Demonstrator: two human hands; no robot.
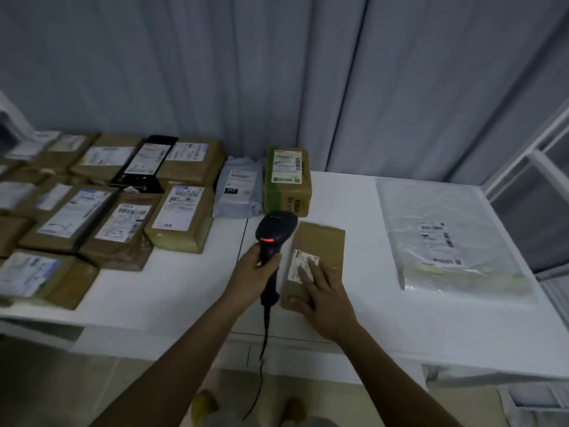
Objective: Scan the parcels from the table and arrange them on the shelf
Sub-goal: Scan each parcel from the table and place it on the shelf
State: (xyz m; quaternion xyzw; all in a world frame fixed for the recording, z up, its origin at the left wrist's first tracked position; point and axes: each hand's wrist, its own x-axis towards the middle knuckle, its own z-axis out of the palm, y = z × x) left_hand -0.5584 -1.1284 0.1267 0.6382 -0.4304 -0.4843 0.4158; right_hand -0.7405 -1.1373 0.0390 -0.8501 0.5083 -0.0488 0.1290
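Observation:
A flat brown cardboard parcel (320,241) with a small white label lies on the white table (354,318) in front of me. My right hand (323,297) rests flat on its near end, fingers straight and touching the label. My left hand (254,274) grips the handle of a black barcode scanner (275,229), whose red light glows and whose head is just left of the parcel. The scanner's cable hangs down off the table's front edge.
Several brown labelled boxes (181,217) crowd the table's left half. A grey mailer bag (238,192) and an upright green-printed box (288,180) stand behind the scanner. A clear plastic bag parcel (443,238) lies at right. White shelf frame (538,155) at far right.

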